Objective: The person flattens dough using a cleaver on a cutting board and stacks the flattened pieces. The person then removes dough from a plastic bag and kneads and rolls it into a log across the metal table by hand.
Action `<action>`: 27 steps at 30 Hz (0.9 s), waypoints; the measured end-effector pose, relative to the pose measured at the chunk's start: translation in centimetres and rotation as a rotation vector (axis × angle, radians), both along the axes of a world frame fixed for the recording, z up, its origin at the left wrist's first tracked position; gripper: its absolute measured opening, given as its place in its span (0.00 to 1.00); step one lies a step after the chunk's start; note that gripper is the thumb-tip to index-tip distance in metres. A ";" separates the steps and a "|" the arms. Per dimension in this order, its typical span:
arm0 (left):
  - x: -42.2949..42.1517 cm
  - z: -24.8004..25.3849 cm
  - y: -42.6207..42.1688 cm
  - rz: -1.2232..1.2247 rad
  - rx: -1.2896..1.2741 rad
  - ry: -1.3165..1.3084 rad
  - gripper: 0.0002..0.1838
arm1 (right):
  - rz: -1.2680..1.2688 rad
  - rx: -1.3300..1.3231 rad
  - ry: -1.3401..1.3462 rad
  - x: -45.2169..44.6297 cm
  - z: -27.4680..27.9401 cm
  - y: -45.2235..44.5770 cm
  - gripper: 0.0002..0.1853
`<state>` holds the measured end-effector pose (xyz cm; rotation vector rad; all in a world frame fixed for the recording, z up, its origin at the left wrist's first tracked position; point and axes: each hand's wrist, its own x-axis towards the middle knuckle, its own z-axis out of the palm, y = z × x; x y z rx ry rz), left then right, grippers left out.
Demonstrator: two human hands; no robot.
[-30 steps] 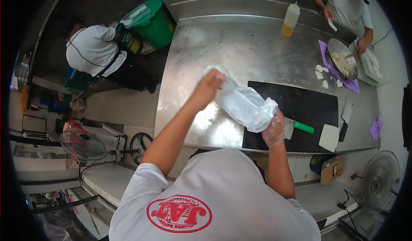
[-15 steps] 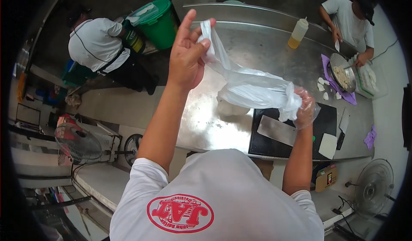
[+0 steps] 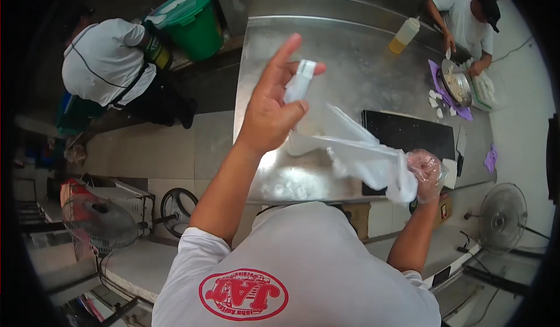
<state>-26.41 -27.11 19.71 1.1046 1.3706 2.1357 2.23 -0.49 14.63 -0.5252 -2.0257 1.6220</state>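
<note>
A white translucent plastic bag (image 3: 379, 162) stretches between my two hands above the metal table. My left hand (image 3: 273, 108), bare, has a strap of the bag looped over its fingers, with the index finger pointing outward. My right hand (image 3: 426, 172), in a clear plastic glove, grips the bunched other end of the bag. Below and beyond the bag lies a black cutting board (image 3: 414, 132), partly covered by it. A knife (image 3: 461, 149) and a white square item (image 3: 450, 173) lie just right of the board, near my right hand.
A squeeze bottle (image 3: 404, 35) of yellow liquid stands on the metal table (image 3: 326, 41). At the far right a person (image 3: 466, 24) works over a pan (image 3: 457, 88) on purple cloth. Another person (image 3: 108, 62) is left, beside a green bin (image 3: 198, 27). Fans flank me.
My left hand has come lower and to the right, so the bag hangs slacker. My right hand has drawn nearer my body with the bunched end. The view has shifted somewhat.
</note>
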 end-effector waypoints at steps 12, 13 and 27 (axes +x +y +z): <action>3.9 -2.3 -6.5 -0.216 0.053 0.156 0.57 | 0.639 0.498 -0.345 -15.7 1.9 -14.3 0.11; 3.8 -2.5 -7.1 -0.211 0.088 0.111 0.57 | 0.768 0.577 -0.798 -17.6 -3.0 -14.1 0.16; 11.6 -2.3 -1.5 -0.584 0.010 0.354 0.46 | 0.519 0.389 -0.465 -9.6 -13.7 -15.7 0.27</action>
